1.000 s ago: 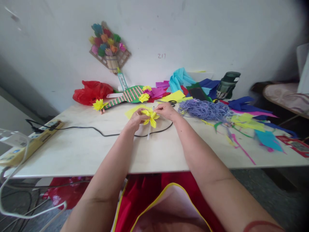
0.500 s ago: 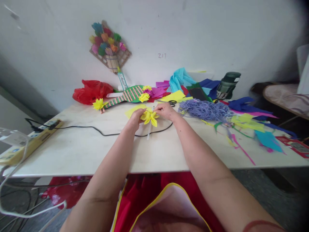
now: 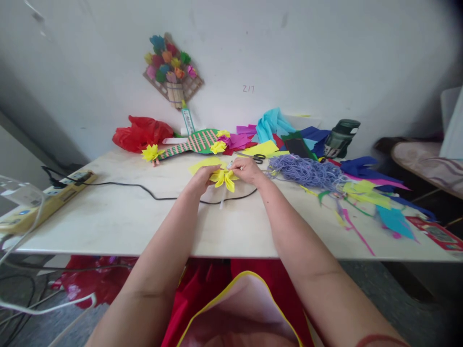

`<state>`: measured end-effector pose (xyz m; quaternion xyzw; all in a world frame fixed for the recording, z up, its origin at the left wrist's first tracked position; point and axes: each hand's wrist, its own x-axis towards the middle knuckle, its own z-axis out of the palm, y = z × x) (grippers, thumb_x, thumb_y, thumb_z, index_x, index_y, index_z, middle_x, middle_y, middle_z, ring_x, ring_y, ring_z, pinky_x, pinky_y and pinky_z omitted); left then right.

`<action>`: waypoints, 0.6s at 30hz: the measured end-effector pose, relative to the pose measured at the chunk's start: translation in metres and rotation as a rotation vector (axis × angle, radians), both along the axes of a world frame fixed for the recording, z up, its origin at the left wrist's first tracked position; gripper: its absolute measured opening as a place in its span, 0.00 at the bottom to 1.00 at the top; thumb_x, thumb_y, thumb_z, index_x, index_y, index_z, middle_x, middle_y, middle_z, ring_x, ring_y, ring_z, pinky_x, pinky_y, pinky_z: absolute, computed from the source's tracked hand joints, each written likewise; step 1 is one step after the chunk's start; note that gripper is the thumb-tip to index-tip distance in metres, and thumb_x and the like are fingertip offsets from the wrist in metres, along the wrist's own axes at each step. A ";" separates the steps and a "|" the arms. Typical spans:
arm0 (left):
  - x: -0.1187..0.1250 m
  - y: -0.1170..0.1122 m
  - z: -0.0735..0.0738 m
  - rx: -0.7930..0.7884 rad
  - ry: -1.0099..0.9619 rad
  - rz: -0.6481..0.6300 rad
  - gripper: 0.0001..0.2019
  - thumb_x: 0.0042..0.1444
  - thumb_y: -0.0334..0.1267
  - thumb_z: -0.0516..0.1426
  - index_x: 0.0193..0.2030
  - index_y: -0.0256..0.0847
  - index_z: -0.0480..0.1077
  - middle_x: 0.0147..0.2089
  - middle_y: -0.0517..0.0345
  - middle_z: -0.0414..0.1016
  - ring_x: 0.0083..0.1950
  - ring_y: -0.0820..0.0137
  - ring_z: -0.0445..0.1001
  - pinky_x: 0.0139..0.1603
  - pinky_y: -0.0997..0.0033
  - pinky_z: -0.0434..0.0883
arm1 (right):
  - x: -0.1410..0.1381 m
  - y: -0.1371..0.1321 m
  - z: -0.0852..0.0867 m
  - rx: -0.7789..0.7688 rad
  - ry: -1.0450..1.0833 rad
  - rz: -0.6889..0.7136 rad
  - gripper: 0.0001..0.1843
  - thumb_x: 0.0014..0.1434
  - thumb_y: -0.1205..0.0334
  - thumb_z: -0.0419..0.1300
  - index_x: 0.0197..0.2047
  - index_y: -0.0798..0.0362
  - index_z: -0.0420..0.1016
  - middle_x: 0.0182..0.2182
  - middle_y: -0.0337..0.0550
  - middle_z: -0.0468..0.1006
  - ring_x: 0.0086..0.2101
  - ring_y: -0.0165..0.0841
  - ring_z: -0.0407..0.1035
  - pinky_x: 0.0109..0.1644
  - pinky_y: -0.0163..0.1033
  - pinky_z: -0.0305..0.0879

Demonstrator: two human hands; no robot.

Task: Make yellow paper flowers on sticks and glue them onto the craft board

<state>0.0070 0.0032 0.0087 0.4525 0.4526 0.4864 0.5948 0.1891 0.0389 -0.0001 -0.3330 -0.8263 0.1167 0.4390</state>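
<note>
Flower between hands, petals slightly shifted

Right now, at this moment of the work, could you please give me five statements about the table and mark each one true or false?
1. The left hand and the right hand are both at a yellow flower. True.
2. The scissors lie to the left of both hands. False: they lie just beyond the right hand.
3. The dark bottle is farther back than the purple string bundle. True.
4. The crumpled plastic at the back left of the table is blue. False: it is red plastic.
5. A black cable runs across the table from the power strip. True.
</note>
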 end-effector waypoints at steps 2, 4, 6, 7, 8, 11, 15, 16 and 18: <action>0.000 -0.002 0.002 -0.024 -0.003 -0.014 0.08 0.49 0.36 0.59 0.31 0.33 0.74 0.28 0.55 0.75 0.26 0.74 0.71 0.22 0.78 0.65 | 0.000 0.000 0.000 -0.004 -0.015 0.003 0.09 0.48 0.71 0.59 0.27 0.54 0.82 0.28 0.41 0.80 0.31 0.32 0.73 0.37 0.35 0.66; 0.000 -0.004 0.003 -0.048 -0.005 -0.025 0.06 0.49 0.34 0.58 0.31 0.33 0.74 0.27 0.55 0.75 0.25 0.73 0.71 0.22 0.78 0.66 | -0.001 0.001 -0.001 -0.009 -0.027 0.011 0.09 0.49 0.71 0.59 0.26 0.53 0.82 0.27 0.40 0.79 0.30 0.31 0.72 0.36 0.35 0.65; 0.000 -0.005 0.005 -0.074 -0.010 -0.034 0.05 0.49 0.33 0.57 0.31 0.34 0.73 0.26 0.56 0.75 0.25 0.73 0.72 0.22 0.77 0.67 | -0.001 0.002 -0.002 -0.015 -0.039 0.018 0.09 0.49 0.70 0.59 0.26 0.53 0.81 0.27 0.40 0.79 0.30 0.31 0.72 0.35 0.34 0.65; -0.001 -0.005 0.005 -0.088 -0.013 -0.039 0.05 0.48 0.32 0.57 0.31 0.34 0.73 0.26 0.56 0.75 0.25 0.73 0.72 0.22 0.77 0.67 | -0.002 0.002 -0.003 -0.018 -0.042 0.016 0.08 0.49 0.70 0.60 0.27 0.53 0.81 0.27 0.40 0.79 0.30 0.31 0.72 0.35 0.34 0.64; -0.001 -0.005 0.006 -0.103 -0.016 -0.043 0.04 0.48 0.32 0.58 0.31 0.34 0.73 0.26 0.56 0.75 0.24 0.73 0.72 0.22 0.77 0.67 | -0.002 0.002 -0.003 -0.020 -0.045 0.013 0.08 0.49 0.70 0.60 0.27 0.53 0.81 0.27 0.40 0.79 0.31 0.31 0.72 0.35 0.34 0.64; -0.003 -0.005 0.006 -0.148 -0.025 -0.045 0.05 0.46 0.32 0.59 0.31 0.34 0.73 0.26 0.56 0.75 0.24 0.73 0.72 0.23 0.77 0.68 | -0.004 0.000 -0.003 -0.017 -0.051 0.006 0.08 0.48 0.71 0.60 0.26 0.53 0.81 0.27 0.40 0.79 0.31 0.31 0.72 0.36 0.34 0.64; -0.007 -0.005 0.007 -0.176 -0.009 -0.035 0.05 0.45 0.32 0.61 0.31 0.34 0.72 0.27 0.55 0.76 0.25 0.72 0.74 0.25 0.76 0.70 | -0.007 -0.005 -0.001 -0.021 -0.081 0.000 0.10 0.48 0.73 0.59 0.27 0.53 0.81 0.28 0.40 0.79 0.31 0.31 0.72 0.36 0.34 0.64; -0.008 -0.005 0.007 -0.182 0.003 -0.040 0.05 0.45 0.32 0.61 0.31 0.34 0.72 0.28 0.54 0.76 0.25 0.71 0.74 0.26 0.75 0.71 | -0.008 -0.006 0.000 -0.025 -0.091 -0.003 0.10 0.48 0.73 0.59 0.27 0.53 0.81 0.28 0.40 0.79 0.31 0.31 0.72 0.36 0.34 0.64; -0.009 -0.005 0.008 -0.198 0.032 -0.051 0.05 0.46 0.32 0.61 0.31 0.34 0.72 0.29 0.52 0.77 0.26 0.70 0.75 0.27 0.73 0.72 | -0.009 -0.007 0.001 -0.030 -0.106 -0.003 0.11 0.48 0.74 0.58 0.27 0.53 0.82 0.29 0.40 0.79 0.31 0.30 0.72 0.36 0.34 0.64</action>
